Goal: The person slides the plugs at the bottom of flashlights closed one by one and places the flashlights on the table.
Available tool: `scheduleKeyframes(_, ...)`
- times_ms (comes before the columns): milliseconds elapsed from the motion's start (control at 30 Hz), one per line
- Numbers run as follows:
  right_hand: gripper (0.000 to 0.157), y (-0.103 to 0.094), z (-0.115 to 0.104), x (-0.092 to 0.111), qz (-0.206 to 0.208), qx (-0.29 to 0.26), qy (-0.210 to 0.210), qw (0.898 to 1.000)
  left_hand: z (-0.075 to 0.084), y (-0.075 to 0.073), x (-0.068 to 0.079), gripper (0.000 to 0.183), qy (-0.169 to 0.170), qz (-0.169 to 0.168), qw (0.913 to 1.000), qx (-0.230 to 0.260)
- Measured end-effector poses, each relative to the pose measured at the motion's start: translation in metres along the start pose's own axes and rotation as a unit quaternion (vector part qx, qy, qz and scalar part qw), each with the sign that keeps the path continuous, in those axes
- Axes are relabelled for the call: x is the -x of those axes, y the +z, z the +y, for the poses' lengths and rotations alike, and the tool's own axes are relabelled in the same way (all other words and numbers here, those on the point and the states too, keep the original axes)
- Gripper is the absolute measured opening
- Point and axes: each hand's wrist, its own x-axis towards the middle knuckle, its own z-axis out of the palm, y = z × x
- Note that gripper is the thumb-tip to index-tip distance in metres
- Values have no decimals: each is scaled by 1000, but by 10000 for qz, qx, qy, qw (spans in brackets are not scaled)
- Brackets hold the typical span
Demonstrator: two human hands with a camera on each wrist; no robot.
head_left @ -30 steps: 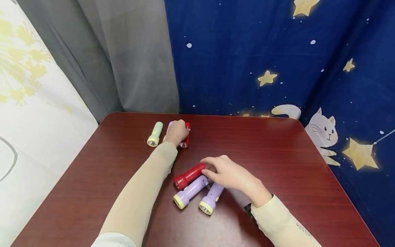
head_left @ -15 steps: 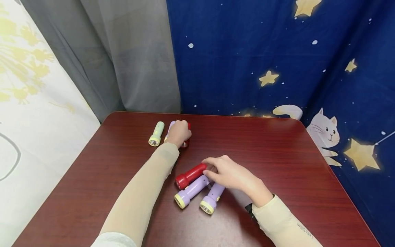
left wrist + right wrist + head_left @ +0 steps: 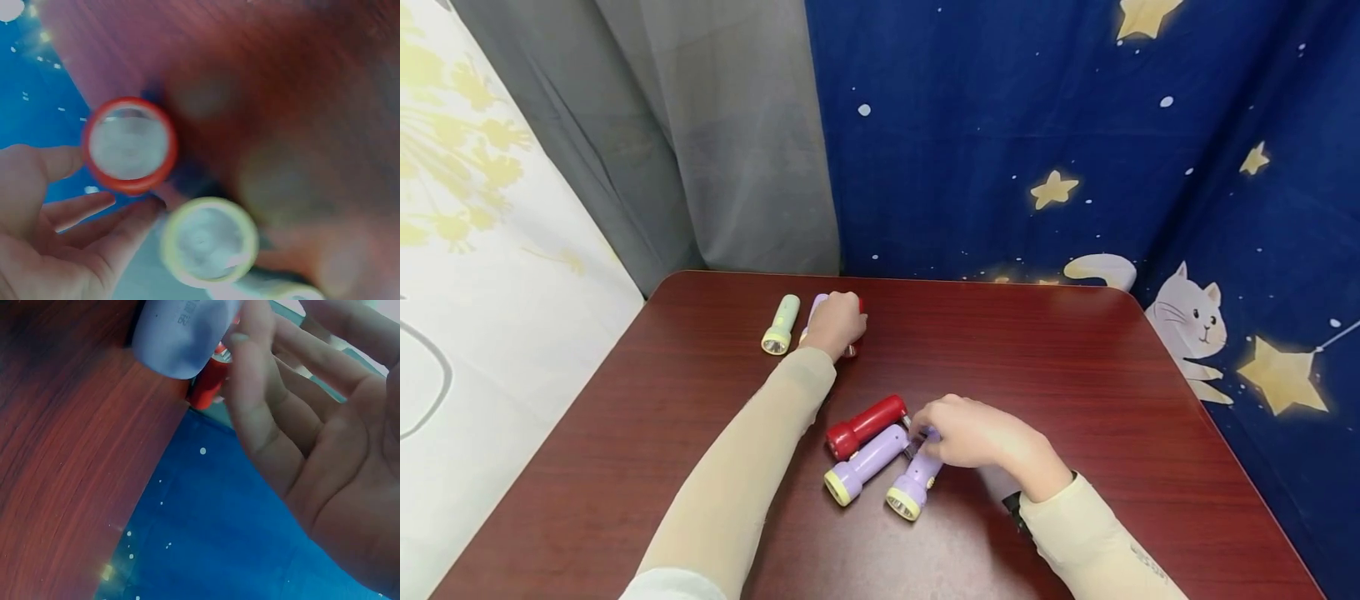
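Head view: my left hand [image 3: 833, 323] curls round a small red plastic flashlight [image 3: 853, 348] at the dark red wooden table's [image 3: 1075, 375] eleven o'clock. My right hand [image 3: 973, 433] grips a lilac plastic flashlight [image 3: 913, 487] near centre. Left wrist view: red rim [image 3: 130, 145] between thumb and fingers. Right wrist view: fingers touch the lilac tail [image 3: 184, 334].

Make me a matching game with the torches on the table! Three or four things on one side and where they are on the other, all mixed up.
Things:
1. green torch
2. red torch
3. left hand
4. right hand

Places:
A. on the tail end of the nearest purple torch
B. lying alone, farthest left on the table
C. over two torches at the far side of the table
D. side by side with a long purple torch

Pairs: 1-B, 2-D, 3-C, 4-A
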Motion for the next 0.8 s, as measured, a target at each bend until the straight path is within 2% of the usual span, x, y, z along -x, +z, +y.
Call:
scheduleKeyframes(167, 24, 0, 6, 2, -116, -375, 206, 9990, 14, -15, 11, 27, 260, 166, 9995, -96)
scheduleKeyframes(267, 27, 2, 8, 1, -115, -362, 190, 9991, 20, -27, 24, 28, 321, 123, 9994, 26)
scheduleKeyframes(400, 32, 3, 7, 2, -107, -214, 184, 9995, 25, -39, 45, 39, 520, 28, 9982, 311)
scheduleKeyframes(567, 43, 5, 8, 2, -156, -96, 246, 9995, 40, -49, 84, 41, 1045, 16, 9939, 343)
scheduleKeyframes(667, 52, 5, 9, 2, -217, 4, 311, 9993, 53, -55, 112, 39, 1502, 63, 9880, 365)
scheduleKeyframes(800, 50, 6, 12, 3, -338, 201, 124, 9991, 66, -58, 145, 37, 2063, 69, 9776, 408)
